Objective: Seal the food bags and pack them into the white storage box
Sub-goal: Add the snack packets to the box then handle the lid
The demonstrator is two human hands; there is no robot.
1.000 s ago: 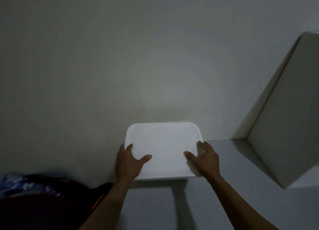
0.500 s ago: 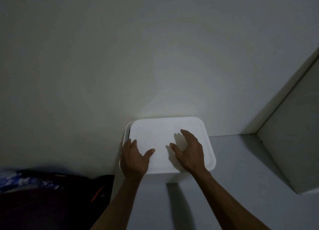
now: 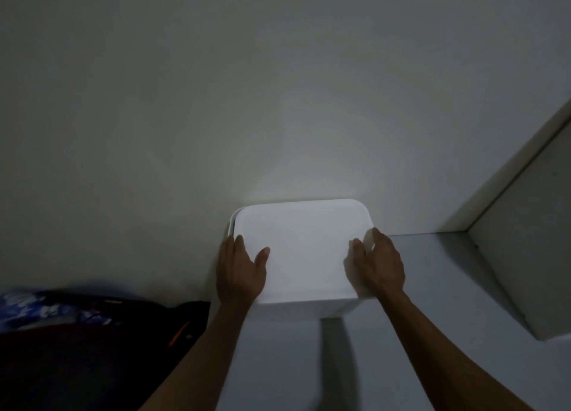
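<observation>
Low light from my feed, detail is limited. Landmark is the white storage box (image 3: 301,256), lid (image 3: 304,244) on, sitting on a pale shelf surface (image 3: 432,287).

Nearest me, left of the box and lower: a dark bundle (image 3: 92,349) with an orange strip and a blue-white patterned bit, too dim to identify.

At the box: left hand (image 3: 240,270) on its left edge, thumb lying on the lid, fingers down the side wall. Right hand (image 3: 378,265) on its right edge, thumb on the lid, fingers curled over the rim. Hands are apart, one per side, both gripping the box.

Lid sits slightly offset at the far-left corner, where the rim shows.

Behind the box: plain wall (image 3: 247,101), box touching or just beside it. Right of the box: a white side panel (image 3: 525,240).
</observation>
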